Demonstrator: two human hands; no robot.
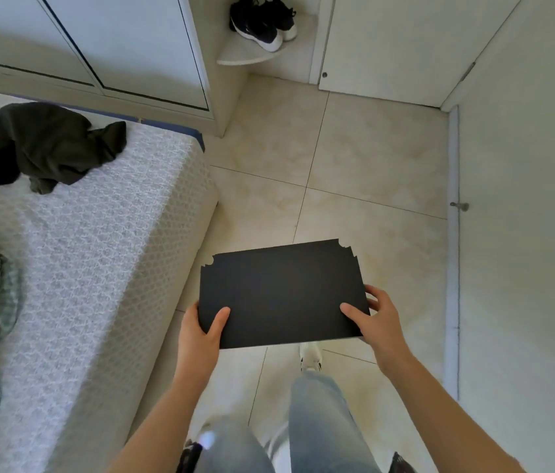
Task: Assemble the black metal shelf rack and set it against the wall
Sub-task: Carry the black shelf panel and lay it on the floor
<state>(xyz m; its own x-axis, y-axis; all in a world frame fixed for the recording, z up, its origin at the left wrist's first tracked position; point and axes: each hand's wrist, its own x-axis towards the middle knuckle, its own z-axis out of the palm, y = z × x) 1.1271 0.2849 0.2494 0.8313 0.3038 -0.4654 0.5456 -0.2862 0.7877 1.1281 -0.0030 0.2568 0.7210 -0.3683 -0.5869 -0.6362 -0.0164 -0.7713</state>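
Black panel (282, 291) in left hand (201, 332), right hand (376, 319)

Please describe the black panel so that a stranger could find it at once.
Look at the tiled floor to the right of the bed. Above it, the left hand and the right hand grip the black panel by its near corners. It alone is flat, matte, with notched far corners.

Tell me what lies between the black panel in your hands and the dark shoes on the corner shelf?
Only bare beige floor tiles: nothing sits between the black panel and the dark shoes, as the head view shows.
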